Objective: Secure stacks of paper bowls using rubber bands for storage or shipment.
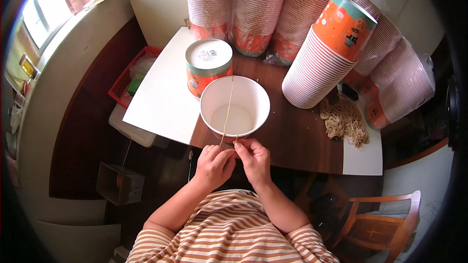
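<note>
Head view: thin tan string (pixel 228 107) spans white cup (pixel 253 95), seemingly taut.

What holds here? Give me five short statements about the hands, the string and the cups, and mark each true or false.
1. Both hands pinch a string at the near rim of the open white cup. True: left hand and right hand meet on the string.
2. The string runs across the cup's mouth. True.
3. The upside-down cup stands to the right of the white cup. False: it stands behind it, to the left.
4. The loose bundle of string lies inside the white cup. False: it lies on the table, to the right.
5. The leaning cup stack is left of the hands. False: right.
</note>
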Demonstrator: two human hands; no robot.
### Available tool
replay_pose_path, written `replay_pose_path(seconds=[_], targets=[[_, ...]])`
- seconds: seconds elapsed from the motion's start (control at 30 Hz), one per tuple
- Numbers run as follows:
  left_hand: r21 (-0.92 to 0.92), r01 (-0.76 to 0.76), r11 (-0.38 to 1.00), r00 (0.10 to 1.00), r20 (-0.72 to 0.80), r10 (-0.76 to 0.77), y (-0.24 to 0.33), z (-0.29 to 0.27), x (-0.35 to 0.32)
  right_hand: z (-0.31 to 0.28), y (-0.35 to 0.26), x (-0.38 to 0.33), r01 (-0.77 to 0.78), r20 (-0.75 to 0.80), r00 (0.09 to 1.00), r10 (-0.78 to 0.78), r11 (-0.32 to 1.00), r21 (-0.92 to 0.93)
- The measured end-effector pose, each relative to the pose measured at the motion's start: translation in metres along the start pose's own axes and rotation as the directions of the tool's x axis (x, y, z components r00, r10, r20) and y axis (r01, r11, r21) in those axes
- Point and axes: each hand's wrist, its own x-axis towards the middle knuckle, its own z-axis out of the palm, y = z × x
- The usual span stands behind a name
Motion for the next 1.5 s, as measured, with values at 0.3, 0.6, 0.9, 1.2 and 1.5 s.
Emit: replay_pose_path(seconds=[0.3, 0.6, 0.9, 1.2, 1.5], targets=[[0.007, -0.020, 1.000, 1.000, 0.017, 0.020, -0.001, 0.002, -0.001, 0.008, -0.002, 0.004, 0.005, -0.009, 1.000, -0.005, 0.999, 0.053], [-0.004, -0.079, 0.997, 0.997, -0.013, 0.078, -0.005, 0.003, -0.002, 0.012, -0.010, 0.006, -0.068, -0.030, 0.997, 0.070, 0.995, 0.070], [-0.077, -0.006, 0.997, 0.996, -0.085, 0.000, 0.001, -0.011, 0.008, -0.002, -0.001, 0.010, -0.179, 0.082, 0.982, 0.170, 0.976, 0.127], [-0.051, 0.534, 0.844, 0.839, -0.093, -0.536, -0.023, -0.042, 0.065, -0.047, 0.015, 0.016, -0.183, -0.078, 0.981, 0.180, 0.983, -0.028], [-0.103, 0.606, 0.789, 0.791, 0.178, -0.585, -0.050, -0.036, 0.086, -0.082, 0.012, 0.043, -0.382, -0.014, 0.921, 0.390, 0.908, 0.173]])
